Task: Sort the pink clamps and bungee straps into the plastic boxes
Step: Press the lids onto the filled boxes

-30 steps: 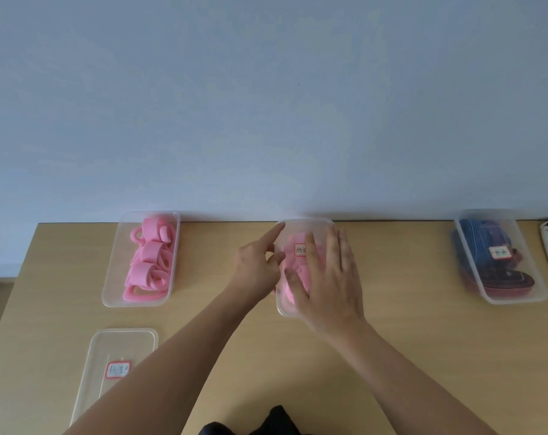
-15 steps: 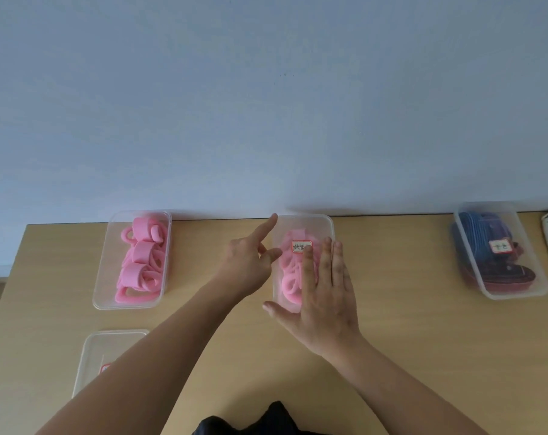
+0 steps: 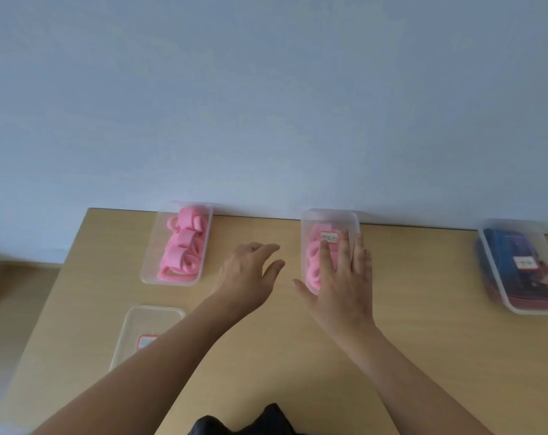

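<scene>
Three clear plastic boxes stand along the table's far edge. The left box [image 3: 150,265] is uncovered and holds several pink clamps [image 3: 181,249]. The middle box [image 3: 329,216] has a lid with a red-edged label [image 3: 329,237] and pink clamps inside. My right hand [image 3: 341,277] lies flat on that lid with straight fingers. My left hand [image 3: 250,271] hovers over the table between the left and middle boxes, fingers relaxed and spread, holding nothing. The right box [image 3: 517,265] is lidded and holds blue and red bungee straps [image 3: 502,255].
A loose clear lid [image 3: 147,328] with a red-edged label lies near the table's front left, partly under my left forearm. The wooden table [image 3: 423,309] ends at a pale wall behind the boxes. A dark piece of clothing [image 3: 247,423] shows at the bottom edge.
My left hand has pulled off the middle box and moved left, its pointing finger relaxing. My right hand stays flat on the lid. The camera has shifted, so everything sits further right.
</scene>
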Demonstrator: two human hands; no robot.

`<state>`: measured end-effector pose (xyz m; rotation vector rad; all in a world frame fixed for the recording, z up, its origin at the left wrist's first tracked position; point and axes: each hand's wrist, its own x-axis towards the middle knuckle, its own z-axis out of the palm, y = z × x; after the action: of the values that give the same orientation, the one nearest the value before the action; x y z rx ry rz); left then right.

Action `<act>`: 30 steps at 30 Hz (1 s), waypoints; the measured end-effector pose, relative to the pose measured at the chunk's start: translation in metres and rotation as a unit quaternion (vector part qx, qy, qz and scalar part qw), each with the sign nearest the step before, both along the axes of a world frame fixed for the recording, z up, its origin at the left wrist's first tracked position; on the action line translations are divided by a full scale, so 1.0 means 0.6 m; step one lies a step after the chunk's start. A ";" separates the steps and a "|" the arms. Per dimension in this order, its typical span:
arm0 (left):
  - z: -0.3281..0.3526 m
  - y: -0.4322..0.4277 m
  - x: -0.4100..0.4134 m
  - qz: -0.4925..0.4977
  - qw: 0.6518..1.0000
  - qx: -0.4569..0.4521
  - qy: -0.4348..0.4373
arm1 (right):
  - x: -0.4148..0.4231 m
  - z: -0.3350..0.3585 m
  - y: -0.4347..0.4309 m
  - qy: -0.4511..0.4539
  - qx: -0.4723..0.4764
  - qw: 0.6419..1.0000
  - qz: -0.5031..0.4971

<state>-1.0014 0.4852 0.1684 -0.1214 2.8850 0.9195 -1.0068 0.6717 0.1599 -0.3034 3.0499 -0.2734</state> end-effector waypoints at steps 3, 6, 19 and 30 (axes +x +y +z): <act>0.013 -0.053 0.047 0.007 0.996 -0.025 0.084 | 0.043 0.007 -0.049 0.098 -0.089 0.991 0.022; 0.019 -0.123 0.091 0.056 0.989 -0.036 0.129 | 0.100 0.008 -0.124 0.099 -0.125 0.986 0.055; -0.034 -0.443 0.268 0.165 0.983 0.070 -0.029 | 0.312 -0.065 -0.477 -0.155 0.019 0.987 0.031; -0.011 -0.501 0.240 0.166 0.969 0.150 -0.107 | 0.334 0.001 -0.529 -0.049 -0.036 0.998 0.026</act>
<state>-0.8573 0.1844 0.1615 -0.6485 2.5342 1.2962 -0.8063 0.3544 0.1605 -0.3612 2.9357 -0.3836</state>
